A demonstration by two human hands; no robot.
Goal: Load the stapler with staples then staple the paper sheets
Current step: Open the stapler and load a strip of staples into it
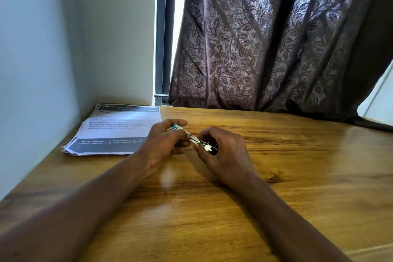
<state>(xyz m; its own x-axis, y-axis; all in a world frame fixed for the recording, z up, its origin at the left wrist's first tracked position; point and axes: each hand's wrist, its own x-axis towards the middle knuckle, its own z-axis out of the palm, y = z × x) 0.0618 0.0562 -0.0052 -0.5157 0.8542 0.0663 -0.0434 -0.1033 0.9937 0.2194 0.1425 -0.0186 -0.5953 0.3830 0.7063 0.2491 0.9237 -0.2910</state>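
1. Head view: the small stapler (196,140) is held just above the desk (276,176) between both hands, its metal rail showing.
2. The left hand (163,144) curls its fingers round the teal end; the right hand (223,151) pinches the metal end.
3. It looks light, stiff and slick on the metal, so the plastic body seems the surer hold.
4. The paper sheets (114,132) lie stacked at the desk's far left, apart from the hands; a curtain (276,38) hangs behind.
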